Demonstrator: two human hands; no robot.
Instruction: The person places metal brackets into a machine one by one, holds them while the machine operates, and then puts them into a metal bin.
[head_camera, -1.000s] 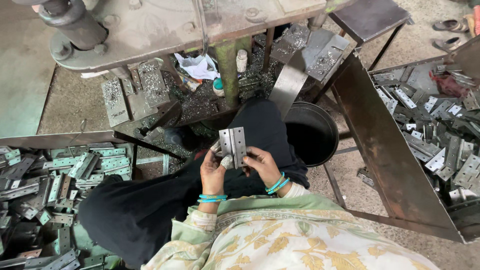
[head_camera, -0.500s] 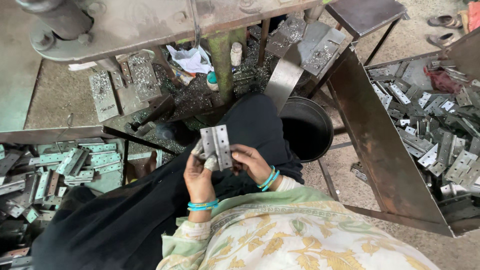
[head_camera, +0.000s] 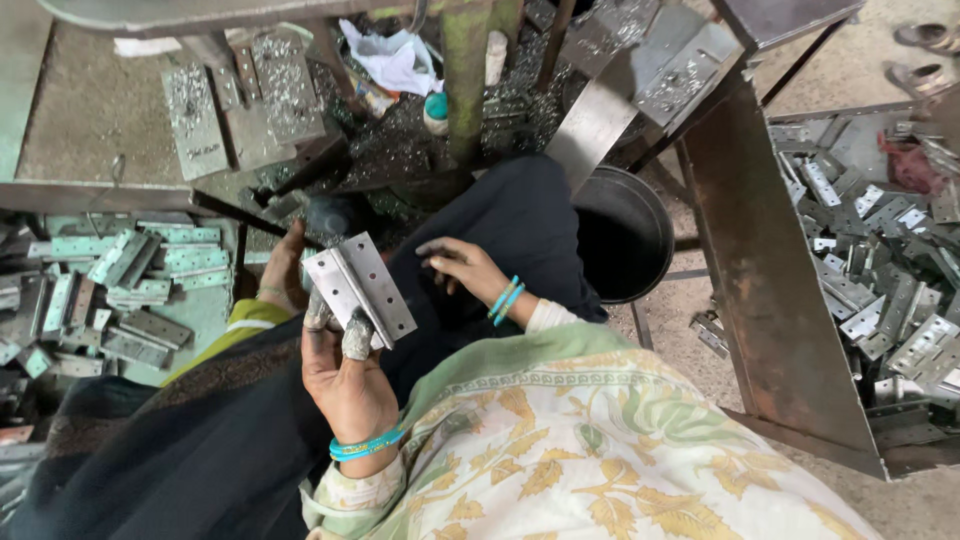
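Left hand (head_camera: 345, 375): raised in front of the lap, fingers clenched on the lower edge of a metal hinge (head_camera: 360, 287); fingertips dark with grime, a turquoise bangle at the wrist.
Metal hinge: 2 silver leaves spread open around a middle knuckle, held tilted, above the dark cloth over the knees.
Right hand (head_camera: 462, 268): released, fingers loosely curled, resting on the dark cloth (head_camera: 520, 225) of the right knee, holding nothing; 2 turquoise bangles at the wrist; just right of the hinge, not touching it.
Other hand (head_camera: 283, 270): a co-worker's hand with a yellow-green sleeve, behind the hinge at the left; what it grips I cannot tell.
Left pile (head_camera: 110, 290): many flat hinges and plates lying loose in a tray left of the lap.
Right bin (head_camera: 780, 310): a rusty metal wall, with a heap of silver hinges (head_camera: 880, 270) inside it.
Black bucket (head_camera: 625, 235): round, standing on the floor between the right knee and the rusty wall.
Green post (head_camera: 465, 70): upright ahead of the knees, metal shavings around its foot.
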